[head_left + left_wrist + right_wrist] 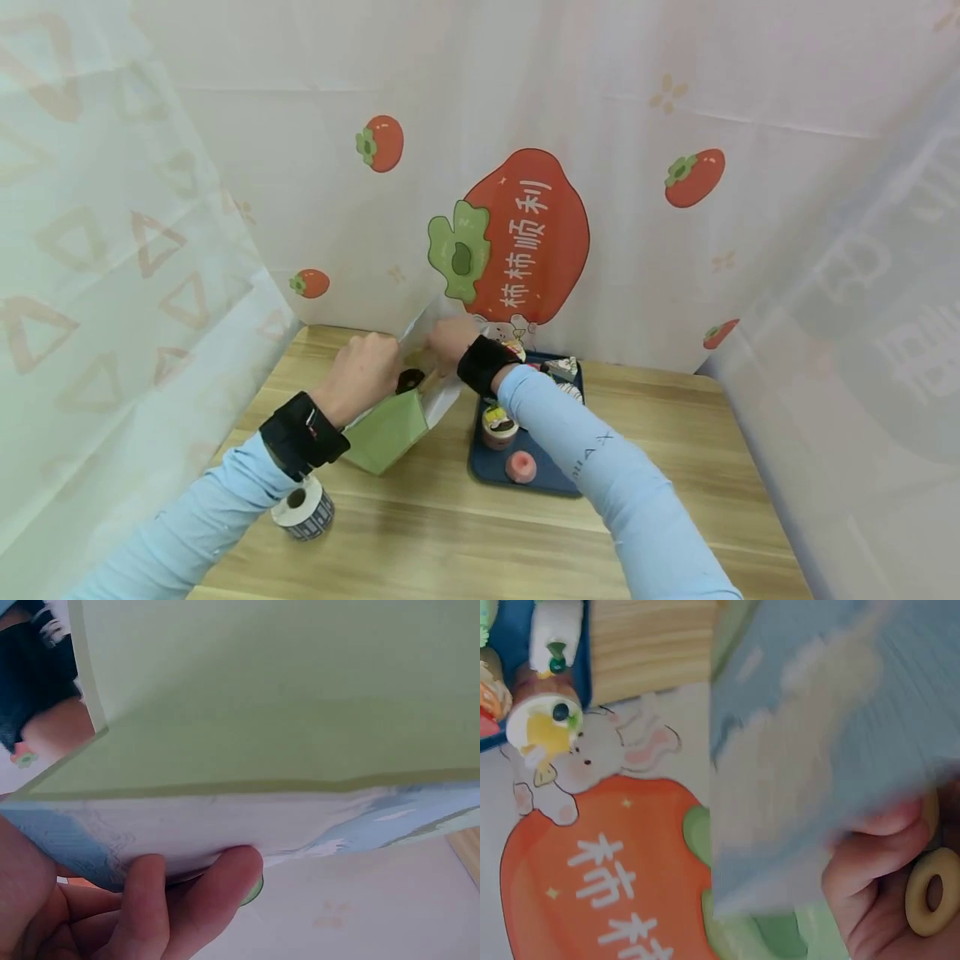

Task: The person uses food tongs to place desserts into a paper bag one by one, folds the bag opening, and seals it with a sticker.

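Observation:
My left hand (366, 371) grips the rim of a green paper box (386, 433), its fingers curled against a blue-and-white printed panel (187, 832) in the left wrist view. Over the box's open top, my right hand (452, 340) holds a tan, ring-handled tool (934, 891) that looks like scissor tongs. In the head view its tan shaft (431, 382) slants down into the box. A dark doughnut (409, 380) shows inside, close to the shaft; whether the tool grips it I cannot tell. In the right wrist view a blurred, cloud-printed panel (795, 750) hides part of the hand.
Right of the box lies a blue tray (525, 486) with several toy-like desserts, among them a small cup (499, 427) and a pink piece (521, 467). A label roll (303, 508) stands by the left forearm. A printed curtain (615, 208) backs the wooden table (450, 542).

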### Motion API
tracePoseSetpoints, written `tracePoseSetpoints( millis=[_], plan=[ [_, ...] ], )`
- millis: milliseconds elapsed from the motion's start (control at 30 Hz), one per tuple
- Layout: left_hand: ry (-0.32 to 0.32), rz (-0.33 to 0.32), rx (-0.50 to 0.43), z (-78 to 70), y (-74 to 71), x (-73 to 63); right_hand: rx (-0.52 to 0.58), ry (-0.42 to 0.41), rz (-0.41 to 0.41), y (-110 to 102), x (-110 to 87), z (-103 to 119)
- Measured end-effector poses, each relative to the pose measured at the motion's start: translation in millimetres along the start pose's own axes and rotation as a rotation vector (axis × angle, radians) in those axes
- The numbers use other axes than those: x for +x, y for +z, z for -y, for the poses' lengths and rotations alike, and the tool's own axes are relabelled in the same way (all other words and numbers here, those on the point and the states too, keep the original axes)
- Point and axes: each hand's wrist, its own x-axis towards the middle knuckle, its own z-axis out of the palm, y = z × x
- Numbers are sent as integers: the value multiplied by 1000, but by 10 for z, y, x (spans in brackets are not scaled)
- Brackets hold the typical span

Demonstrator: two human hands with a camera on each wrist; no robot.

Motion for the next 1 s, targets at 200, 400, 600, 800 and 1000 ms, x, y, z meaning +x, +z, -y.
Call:
tracePoseSetpoints(
  millis=[200, 400, 600, 800, 1000],
  plan=[
    [-17, -11, 8, 27, 6, 16, 98, 51, 76, -485, -371, -309],
    [-10, -26, 16, 41, 4, 11, 222, 94, 46, -708, -840, -639],
    [25, -33, 31, 47, 20, 13, 466, 56, -111, -752, -1454, -984],
    [28, -37, 34, 65, 25, 44, 597, 111, -233, -543, -2146, -1177],
    [10, -46, 31, 88, 12, 59, 584, 208, -360, -130, -2673, -1128]
  ],
)
